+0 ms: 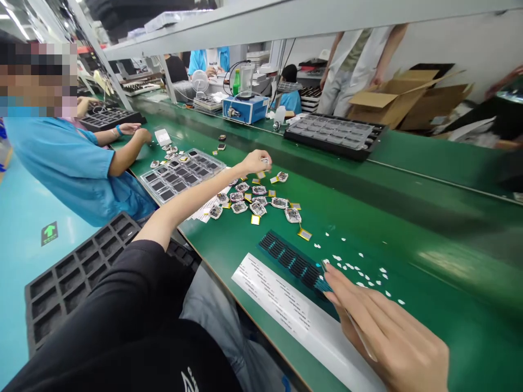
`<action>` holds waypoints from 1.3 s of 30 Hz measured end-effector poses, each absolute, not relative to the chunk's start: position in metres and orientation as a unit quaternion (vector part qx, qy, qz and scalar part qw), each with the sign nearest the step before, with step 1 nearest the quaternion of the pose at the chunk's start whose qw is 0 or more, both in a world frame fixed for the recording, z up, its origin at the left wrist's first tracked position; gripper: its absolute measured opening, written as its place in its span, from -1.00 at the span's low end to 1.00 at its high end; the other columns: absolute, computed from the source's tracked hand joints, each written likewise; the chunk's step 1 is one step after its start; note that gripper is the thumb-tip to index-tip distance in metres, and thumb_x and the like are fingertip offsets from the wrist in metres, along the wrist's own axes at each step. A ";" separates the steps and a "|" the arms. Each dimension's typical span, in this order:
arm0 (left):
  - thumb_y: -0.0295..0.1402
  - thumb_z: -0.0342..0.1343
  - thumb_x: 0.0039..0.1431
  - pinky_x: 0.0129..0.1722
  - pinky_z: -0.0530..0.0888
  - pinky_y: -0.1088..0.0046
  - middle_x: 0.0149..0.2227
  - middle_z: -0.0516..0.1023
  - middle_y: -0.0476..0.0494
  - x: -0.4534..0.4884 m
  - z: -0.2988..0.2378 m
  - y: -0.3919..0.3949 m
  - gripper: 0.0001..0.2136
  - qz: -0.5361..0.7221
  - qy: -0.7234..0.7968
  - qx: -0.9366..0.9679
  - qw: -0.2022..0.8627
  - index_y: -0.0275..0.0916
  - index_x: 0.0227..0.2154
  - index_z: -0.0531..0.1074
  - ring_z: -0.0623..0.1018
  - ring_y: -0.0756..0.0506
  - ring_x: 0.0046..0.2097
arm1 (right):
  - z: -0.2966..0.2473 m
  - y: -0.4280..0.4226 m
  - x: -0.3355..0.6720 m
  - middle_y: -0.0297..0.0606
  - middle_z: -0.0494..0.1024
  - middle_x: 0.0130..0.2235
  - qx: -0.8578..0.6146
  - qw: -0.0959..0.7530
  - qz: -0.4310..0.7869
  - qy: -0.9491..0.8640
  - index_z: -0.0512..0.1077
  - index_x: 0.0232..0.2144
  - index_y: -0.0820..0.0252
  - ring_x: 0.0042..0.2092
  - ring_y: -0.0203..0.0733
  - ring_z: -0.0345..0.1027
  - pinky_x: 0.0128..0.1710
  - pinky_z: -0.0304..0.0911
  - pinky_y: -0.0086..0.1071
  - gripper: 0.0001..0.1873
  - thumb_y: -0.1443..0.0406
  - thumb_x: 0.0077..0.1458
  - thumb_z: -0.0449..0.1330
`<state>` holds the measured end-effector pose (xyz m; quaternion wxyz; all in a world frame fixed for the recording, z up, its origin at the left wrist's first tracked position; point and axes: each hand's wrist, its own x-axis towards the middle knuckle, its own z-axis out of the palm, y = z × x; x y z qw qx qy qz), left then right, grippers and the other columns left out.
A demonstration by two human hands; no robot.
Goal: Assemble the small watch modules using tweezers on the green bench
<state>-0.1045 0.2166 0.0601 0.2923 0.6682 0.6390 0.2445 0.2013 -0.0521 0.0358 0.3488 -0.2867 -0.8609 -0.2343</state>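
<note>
My left hand [254, 161] is stretched out over the far end of a group of small white-rimmed watch modules [259, 190]. Its fingers are closed on one such module [266, 160], mostly covered by the fingers. Yellow-edged battery cells [304, 234] are attached by wires to several modules. My right hand [388, 326] grips thin metal tweezers [362, 335], their tips at the near end of a sheet of black adhesive strips [286, 256]. Below that sheet lies a white sheet of printed labels [278, 299]. Small white peeled pieces [359, 275] are scattered beyond the tweezers.
A clear tray with dark square parts [175, 177] lies left of the modules, near a co-worker in blue [69, 163]. A black compartment tray [77, 277] is at my left. Further back stand a blue box [245, 110], a tray stack [330, 133] and cardboard boxes [388, 100].
</note>
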 end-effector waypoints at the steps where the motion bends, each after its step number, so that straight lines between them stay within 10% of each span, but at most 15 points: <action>1: -0.35 0.18 0.47 -0.02 0.65 0.28 0.03 0.64 -0.27 -0.094 0.062 0.205 -0.77 0.268 0.617 0.672 0.310 -0.37 0.06 0.52 0.66 -0.11 -0.03 | 0.035 -0.052 0.202 -0.35 0.75 -0.07 -0.298 0.342 -0.239 -0.858 0.13 0.51 0.14 -0.25 -0.20 0.61 -0.14 0.42 -0.33 -0.09 0.50 0.24 0.36; 11: -0.18 0.07 0.52 -0.47 0.46 0.54 -0.06 0.72 -0.26 -0.011 0.026 0.047 -0.67 0.350 0.271 0.646 0.622 -0.31 0.10 0.52 0.42 0.14 -0.53 | 0.023 -0.049 0.199 -0.37 0.62 -0.42 -0.451 0.401 -0.168 -0.780 0.24 0.47 0.04 -0.47 -0.22 0.48 -0.47 0.31 -0.36 -0.24 0.58 0.31 0.05; 22: -0.25 0.04 0.52 -0.37 0.55 0.49 -0.11 0.60 -0.20 -0.016 0.017 0.018 -0.65 0.290 0.216 0.623 0.693 -0.26 0.23 0.43 0.55 0.05 -0.38 | 0.015 -0.052 0.189 -0.43 0.65 -0.38 -0.475 0.367 -0.141 -0.787 0.50 0.08 0.10 -0.49 -0.38 0.43 -0.52 0.19 -0.44 -0.68 0.43 0.32 0.31; 28: -0.32 0.02 0.48 -0.24 0.59 0.44 0.23 0.50 -0.28 -0.017 0.018 0.013 -0.74 0.285 0.230 0.596 0.715 -0.23 0.09 0.49 0.53 0.00 -0.20 | 0.011 -0.058 0.189 -0.40 0.73 -0.23 -0.459 0.347 -0.148 -0.804 0.36 0.36 0.02 -0.33 -0.30 0.61 -0.39 0.32 -0.43 -0.30 0.50 0.25 0.36; 35: -0.13 -0.13 0.57 -0.34 0.42 0.39 -0.36 0.45 -0.02 -0.020 0.019 0.005 -0.62 0.250 0.280 0.666 0.644 -0.08 0.25 0.39 0.39 -0.04 -0.39 | 0.010 -0.061 0.186 -0.39 0.76 -0.16 -0.452 0.324 -0.167 -0.814 0.14 0.51 -0.06 -0.33 -0.24 0.64 -0.37 0.40 -0.44 -0.08 0.51 0.25 0.33; 39: -0.14 -0.17 0.57 -0.24 0.44 0.37 -0.32 0.47 -0.05 -0.020 0.020 0.001 -0.64 0.258 0.274 0.692 0.616 -0.17 0.17 0.38 0.45 -0.07 -0.30 | 0.008 -0.063 0.187 -0.44 0.76 -0.21 -0.447 0.325 -0.156 -0.819 0.21 0.48 -0.10 -0.36 -0.26 0.62 -0.42 0.35 -0.43 -0.13 0.50 0.25 0.34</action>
